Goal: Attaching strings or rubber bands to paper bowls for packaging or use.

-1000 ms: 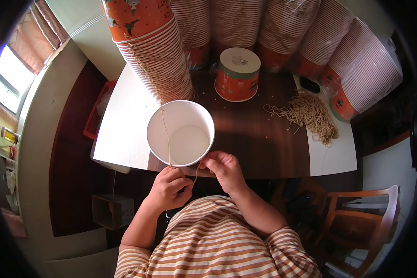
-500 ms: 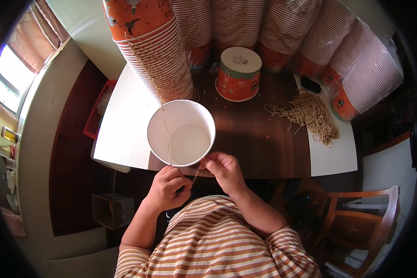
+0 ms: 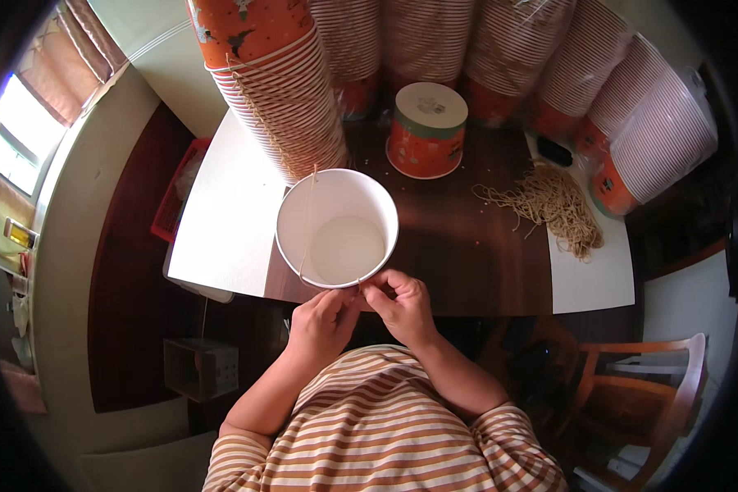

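A paper bucket (image 3: 336,197), white inside, stands at the table's near edge with its mouth toward me. A thin tan string (image 3: 310,221) runs down inside its left part from the far rim. My left hand (image 3: 321,321) is closed just below the near rim, its fingertips pinched together by the string. Beside it, my right hand (image 3: 403,307) pinches at the same rim, where a short bit of string shows. The fingertips of both hands almost touch, and the string's end between them is mostly hidden.
Behind the bucket rises a tall stack of orange buckets (image 3: 283,98) with strings hanging on it. An upturned orange bucket (image 3: 426,143) stands farther back. A tan string bundle (image 3: 562,209) lies at right, near a black object (image 3: 553,151). Wrapped bucket stacks (image 3: 660,131) line the back.
My left hand has moved right, up against my right hand at the rim. The bucket has shifted slightly right and away from me, and the string has moved closer to its left wall.
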{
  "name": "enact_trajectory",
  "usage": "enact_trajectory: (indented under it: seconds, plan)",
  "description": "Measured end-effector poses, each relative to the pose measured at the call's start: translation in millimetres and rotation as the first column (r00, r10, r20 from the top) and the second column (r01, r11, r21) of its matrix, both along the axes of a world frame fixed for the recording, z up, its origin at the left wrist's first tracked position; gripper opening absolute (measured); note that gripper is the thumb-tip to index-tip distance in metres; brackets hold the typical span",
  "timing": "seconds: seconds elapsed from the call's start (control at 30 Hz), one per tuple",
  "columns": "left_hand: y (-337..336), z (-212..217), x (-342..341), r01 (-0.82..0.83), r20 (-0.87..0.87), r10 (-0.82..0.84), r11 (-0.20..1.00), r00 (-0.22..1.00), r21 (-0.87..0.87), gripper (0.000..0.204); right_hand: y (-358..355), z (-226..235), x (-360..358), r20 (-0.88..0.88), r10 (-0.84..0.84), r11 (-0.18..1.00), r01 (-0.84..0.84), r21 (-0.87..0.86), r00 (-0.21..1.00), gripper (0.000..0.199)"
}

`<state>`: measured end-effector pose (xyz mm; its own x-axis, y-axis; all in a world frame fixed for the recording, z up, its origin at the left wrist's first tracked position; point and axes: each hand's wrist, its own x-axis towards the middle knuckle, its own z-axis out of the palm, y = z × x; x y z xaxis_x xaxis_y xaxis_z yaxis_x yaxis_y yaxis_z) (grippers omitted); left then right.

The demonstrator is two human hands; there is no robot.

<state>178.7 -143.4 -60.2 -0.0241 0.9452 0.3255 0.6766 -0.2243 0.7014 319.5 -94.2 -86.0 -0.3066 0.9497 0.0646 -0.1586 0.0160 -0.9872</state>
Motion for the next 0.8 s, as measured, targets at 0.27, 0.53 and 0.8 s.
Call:
enact_trajectory:
  seconds: [0.27, 0.53, 0.8]
  plan:
    - [0.1, 3.2, -2.5, 0.006, 0.114, -0.003, 1.0, 0.994, -0.027, 0.01, 0.0, -1.3, -2.5, 0.126, -0.156, 0.974, 0.131, 0.185, 0.98, 0.003]
    - [1.5, 0.2, -7.7, 0.06, 0.257, -0.042, 0.996, 0.965, -0.062, 0.012, 0.5, 2.4, -5.1, 0.173, -0.204, 0.959, 0.161, 0.231, 0.964, 0.002]
    - [-1.4, 1.9, -3.8, 0.031, 0.19, -0.024, 0.999, 0.981, -0.033, 0.011, -2.5, -6.4, 0.4, 0.063, -0.069, 0.997, 0.067, 0.036, 0.996, 0.008]
